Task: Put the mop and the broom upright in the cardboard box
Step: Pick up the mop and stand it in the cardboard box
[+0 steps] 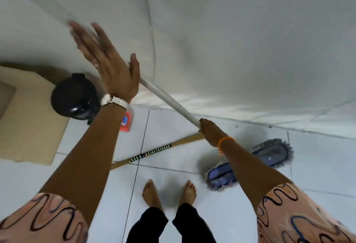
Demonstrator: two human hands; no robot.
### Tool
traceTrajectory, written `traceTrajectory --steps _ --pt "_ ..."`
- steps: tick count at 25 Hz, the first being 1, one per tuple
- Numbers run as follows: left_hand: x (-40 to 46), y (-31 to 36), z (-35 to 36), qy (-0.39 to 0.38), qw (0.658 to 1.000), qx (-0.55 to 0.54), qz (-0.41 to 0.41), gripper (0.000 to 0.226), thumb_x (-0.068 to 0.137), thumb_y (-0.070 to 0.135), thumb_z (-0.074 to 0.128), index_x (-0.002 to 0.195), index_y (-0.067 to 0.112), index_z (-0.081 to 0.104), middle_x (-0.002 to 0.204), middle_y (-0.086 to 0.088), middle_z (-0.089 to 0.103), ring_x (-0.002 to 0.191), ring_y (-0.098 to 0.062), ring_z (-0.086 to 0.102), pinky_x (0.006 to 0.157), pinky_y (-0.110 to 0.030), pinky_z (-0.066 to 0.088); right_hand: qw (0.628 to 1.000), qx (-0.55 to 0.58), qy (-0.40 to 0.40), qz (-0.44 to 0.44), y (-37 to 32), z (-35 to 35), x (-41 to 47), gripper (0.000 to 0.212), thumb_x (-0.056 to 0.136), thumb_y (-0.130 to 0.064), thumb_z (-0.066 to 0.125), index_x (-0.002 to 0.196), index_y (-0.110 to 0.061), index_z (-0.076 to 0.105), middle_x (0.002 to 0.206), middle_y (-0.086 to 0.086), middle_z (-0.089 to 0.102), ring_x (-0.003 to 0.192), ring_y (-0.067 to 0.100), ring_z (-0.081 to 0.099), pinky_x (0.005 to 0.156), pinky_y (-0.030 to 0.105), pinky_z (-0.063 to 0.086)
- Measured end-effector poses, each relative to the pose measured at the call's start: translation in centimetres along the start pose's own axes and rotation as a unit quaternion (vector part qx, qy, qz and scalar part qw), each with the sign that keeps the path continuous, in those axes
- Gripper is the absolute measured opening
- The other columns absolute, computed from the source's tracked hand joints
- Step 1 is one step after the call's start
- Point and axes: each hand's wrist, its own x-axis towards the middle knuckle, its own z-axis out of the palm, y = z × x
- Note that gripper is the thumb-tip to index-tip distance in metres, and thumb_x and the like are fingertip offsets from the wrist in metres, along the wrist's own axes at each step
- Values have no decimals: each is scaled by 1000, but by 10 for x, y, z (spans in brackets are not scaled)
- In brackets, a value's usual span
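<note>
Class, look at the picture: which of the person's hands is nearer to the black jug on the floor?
Left. The left hand is open in the air just right of the black jug; the right hand grips the mop handle farther right.

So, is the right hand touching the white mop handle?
Touching. The head view shows the right hand with its fingers closed around the white mop handle, no gap visible.

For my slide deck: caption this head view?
Right hand grips white mop pole; open left hand reaches above; wooden broom lies on floor.
</note>
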Motion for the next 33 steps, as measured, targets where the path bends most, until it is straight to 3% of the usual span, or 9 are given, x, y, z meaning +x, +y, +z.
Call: traceTrajectory --steps 2,4,5,7,9,14,17,22,33 --pt "33 45 -34 96 977 -185 -44 96 88 22 71 146 -22 10 152 -51 1 148 -56 9 126 -46 11 999 35 33 -17 -41 -27 -15 7 91 -8 53 98 -8 50 95 18 62 86 34 60 65 35 42" --pt "49 80 -67 52 927 -363 -73 75 93 18 67 146 -16 24 149 -29 42 137 -35 48 112 -44 44 997 36 58 -42 -79 -41 -29 11 92 -7 53 89 -13 44 82 10 56 72 28 53 53 31 36" --pt "58 93 -82 9 891 -444 -95 54 96 18 62 137 -8 39 121 -9 67 106 -24 69 88 -41 57 994 52 75 -52 -94 -43 -32 15 92 -7 51 86 -16 41 77 5 51 65 21 48 49 27 33" --pt "75 105 -113 -32 831 -548 -89 20 98 24 56 104 6 49 65 8 61 51 -21 60 50 -35 54 988 92 103 -70 -134 -40 -40 21 93 -6 48 81 -20 39 69 -3 44 58 10 39 50 24 31" --pt "93 101 -157 -33 823 -562 -78 27 96 38 51 88 13 44 52 -2 43 38 -22 40 39 -29 40 982 131 103 -85 -179 -31 -44 29 92 -6 48 74 -27 36 66 -5 43 58 11 38 53 24 33" --pt "133 36 -246 -31 819 -569 -66 27 102 33 48 89 10 42 61 -23 29 45 -20 27 39 -26 29 968 168 118 -144 -306 7 -35 16 93 -17 45 80 -20 37 71 -7 43 67 15 41 64 32 40" --pt "153 -36 -306 -20 828 -558 -47 28 102 34 48 89 11 41 62 -14 28 46 -18 26 39 -27 29 963 138 131 -190 -396 46 -29 13 95 -13 50 84 -15 41 78 3 50 65 11 44 63 24 40" --pt "173 -151 -390 -8 838 -544 -32 27 102 34 48 90 11 41 61 -8 26 46 -18 24 39 -25 28 955 159 144 -205 -528 118 -21 19 91 -15 57 107 -6 51 94 8 58 85 21 56 82 37 54" --pt "236 -364 -478 -55 855 -515 -5 29 104 35 45 89 11 42 53 -5 29 39 -18 24 40 -25 31 953 198 65 -221 -745 247 37 27 84 -20 69 95 0 55 93 22 64 85 32 62 78 39 55"
